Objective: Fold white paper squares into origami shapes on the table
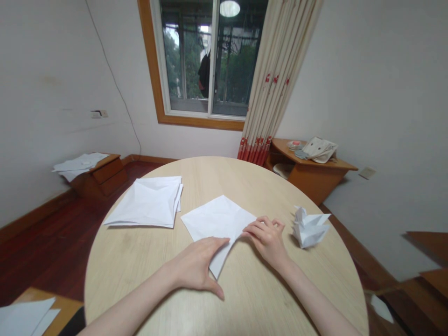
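Note:
A folded sheet of white paper (pixel 219 217) lies on the round wooden table (pixel 266 298), its corners pointing away, to the sides and towards me. My left hand (pixel 198 263) rests on its near left part, fingers laid flat across it and thumb spread wide towards me. At the right corner, my right hand (pixel 266 235) pinches the paper's edge between thumb and fingers. Beyond my right hand stand folded white paper figures (pixel 310 227), bunched together. A stack of white paper sheets (pixel 150 200) sits to the left of the folded sheet.
A small wooden cabinet (pixel 108 175) with papers on top stands at the far left. A corner shelf (pixel 311 175) holding a cloth bag (pixel 320 149) is at the back right. More white sheets (pixel 26 319) lie on a seat at the lower left.

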A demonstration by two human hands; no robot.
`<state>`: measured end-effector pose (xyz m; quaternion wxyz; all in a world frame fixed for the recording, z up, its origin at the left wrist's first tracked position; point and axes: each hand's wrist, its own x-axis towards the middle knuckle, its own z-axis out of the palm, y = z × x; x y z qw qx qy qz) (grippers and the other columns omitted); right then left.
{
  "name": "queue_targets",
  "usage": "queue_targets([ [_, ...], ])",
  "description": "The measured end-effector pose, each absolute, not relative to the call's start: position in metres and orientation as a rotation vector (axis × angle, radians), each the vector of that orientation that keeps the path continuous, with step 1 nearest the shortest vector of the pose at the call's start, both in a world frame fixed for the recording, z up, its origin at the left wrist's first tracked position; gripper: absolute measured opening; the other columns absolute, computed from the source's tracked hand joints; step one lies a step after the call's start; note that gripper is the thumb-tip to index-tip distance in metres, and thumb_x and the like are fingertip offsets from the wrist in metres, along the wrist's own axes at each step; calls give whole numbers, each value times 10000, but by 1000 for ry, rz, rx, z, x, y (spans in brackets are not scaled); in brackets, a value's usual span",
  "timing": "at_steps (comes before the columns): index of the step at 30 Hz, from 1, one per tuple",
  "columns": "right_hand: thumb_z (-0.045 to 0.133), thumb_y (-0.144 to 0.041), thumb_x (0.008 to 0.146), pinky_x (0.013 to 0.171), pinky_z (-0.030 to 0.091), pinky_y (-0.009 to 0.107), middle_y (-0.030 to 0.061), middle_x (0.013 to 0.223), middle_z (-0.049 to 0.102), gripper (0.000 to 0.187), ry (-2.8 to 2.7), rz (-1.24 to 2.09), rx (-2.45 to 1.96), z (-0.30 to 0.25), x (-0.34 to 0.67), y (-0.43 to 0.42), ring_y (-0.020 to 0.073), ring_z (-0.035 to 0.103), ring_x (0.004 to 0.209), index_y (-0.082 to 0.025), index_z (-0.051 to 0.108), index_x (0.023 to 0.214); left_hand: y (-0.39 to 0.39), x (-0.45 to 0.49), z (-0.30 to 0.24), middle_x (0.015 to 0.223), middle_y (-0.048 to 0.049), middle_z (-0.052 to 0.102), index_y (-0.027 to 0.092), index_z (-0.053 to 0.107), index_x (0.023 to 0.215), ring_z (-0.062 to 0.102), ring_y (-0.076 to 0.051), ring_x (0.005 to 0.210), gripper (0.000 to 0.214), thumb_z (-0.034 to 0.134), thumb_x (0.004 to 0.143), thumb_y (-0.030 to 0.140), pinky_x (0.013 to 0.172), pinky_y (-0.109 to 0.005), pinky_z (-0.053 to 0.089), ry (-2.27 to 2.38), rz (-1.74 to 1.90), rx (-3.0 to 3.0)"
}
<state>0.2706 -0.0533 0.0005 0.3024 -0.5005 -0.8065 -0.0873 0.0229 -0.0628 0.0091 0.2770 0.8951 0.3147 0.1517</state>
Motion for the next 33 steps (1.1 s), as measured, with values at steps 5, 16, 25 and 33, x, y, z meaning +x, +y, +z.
queue_targets([
  [5,404,-398,985,770,194,370,21,803,728,383,-2136,-148,-1359,3,270,-54,191,574,809,-237,673,766,-62,22,11,1362,-135,520,211,418,1372,503,-327,1227,878,784,632,508,1021,-451,387,886,439,2424],
  [16,387,-365,985,816,220,377,28,837,715,363,-2158,-36,-1431,-2,271,-49,187,612,815,-205,619,757,-59,19,14,1073,-76,681,200,604,1131,621,-234,973,331,543,885,414,850,-343,467,903,665,2441],
  [25,389,-368,980,810,243,382,17,757,697,370,-2203,20,-1493,-3,269,-50,179,610,750,-200,593,721,-50,15,2,976,-70,692,212,622,1105,600,-231,928,323,495,914,440,861,-377,433,1058,931,2384],
  [33,451,-367,961,794,251,374,21,767,683,326,-2207,134,-1491,-8,260,-53,177,581,736,-192,581,719,-44,13,-3,1007,-57,685,224,580,1158,570,-245,978,336,487,921,443,921,-405,399,1258,1117,2217],
])
